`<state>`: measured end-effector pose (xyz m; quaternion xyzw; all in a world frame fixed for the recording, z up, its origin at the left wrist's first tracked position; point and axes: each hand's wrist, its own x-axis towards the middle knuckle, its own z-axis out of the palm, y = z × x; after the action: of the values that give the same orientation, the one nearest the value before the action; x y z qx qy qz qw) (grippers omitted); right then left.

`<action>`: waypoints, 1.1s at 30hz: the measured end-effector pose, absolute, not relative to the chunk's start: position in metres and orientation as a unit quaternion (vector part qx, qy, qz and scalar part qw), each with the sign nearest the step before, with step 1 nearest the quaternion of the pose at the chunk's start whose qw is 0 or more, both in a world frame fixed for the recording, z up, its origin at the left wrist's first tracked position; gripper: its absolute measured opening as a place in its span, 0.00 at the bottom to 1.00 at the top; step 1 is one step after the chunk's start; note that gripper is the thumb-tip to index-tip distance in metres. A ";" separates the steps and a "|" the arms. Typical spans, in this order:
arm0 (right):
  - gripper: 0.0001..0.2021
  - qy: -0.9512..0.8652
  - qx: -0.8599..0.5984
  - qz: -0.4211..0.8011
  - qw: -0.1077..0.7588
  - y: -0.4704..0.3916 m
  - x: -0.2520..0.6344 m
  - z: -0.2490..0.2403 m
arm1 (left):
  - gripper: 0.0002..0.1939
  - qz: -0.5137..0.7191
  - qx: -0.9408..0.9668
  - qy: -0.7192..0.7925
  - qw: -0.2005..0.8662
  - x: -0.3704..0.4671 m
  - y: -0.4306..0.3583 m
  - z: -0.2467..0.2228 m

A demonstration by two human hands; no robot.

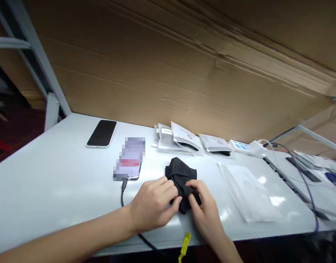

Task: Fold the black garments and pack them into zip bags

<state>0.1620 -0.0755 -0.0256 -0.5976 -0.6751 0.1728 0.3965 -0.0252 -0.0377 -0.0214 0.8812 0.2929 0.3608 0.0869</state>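
Observation:
A folded, crumpled black cloth item (180, 173) lies near the front of the white table (60, 190). On its left side my left hand (157, 202) is closed, its curled fingers gripping the cloth's edge. From the right, my right hand (204, 206) pinches a fold of the same item between thumb and fingers. To the right lies a flat translucent plastic bag (250, 193), which neither hand touches.
A phone with a blurred screen (129, 159) has a black cable (124, 186) plugged in. Behind it lies a dark-screened phone (102, 133). Packaged pouches (184, 135), a small white-and-blue box (239, 145) and cables line the back. A yellow tag (185, 243) hangs at the front edge.

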 end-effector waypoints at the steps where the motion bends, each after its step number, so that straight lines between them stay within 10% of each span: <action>1: 0.09 -0.646 -0.612 0.191 0.414 -0.075 0.162 -0.024 | 0.11 0.352 0.887 0.284 0.088 -0.026 -0.037 -0.020; 17: 0.20 -0.300 -0.701 0.239 0.601 -0.111 0.229 -0.033 | 0.11 0.180 0.928 0.299 0.129 -0.021 -0.035 -0.027; 33: 0.11 -0.572 -0.656 0.174 0.462 -0.059 0.225 -0.011 | 0.08 0.156 0.903 0.392 0.080 -0.026 -0.021 -0.017</action>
<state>0.2252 -0.0592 -0.0106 -0.6559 -0.5716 0.1735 0.4616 -0.0264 -0.0212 -0.0172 0.9031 0.3919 0.1560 0.0802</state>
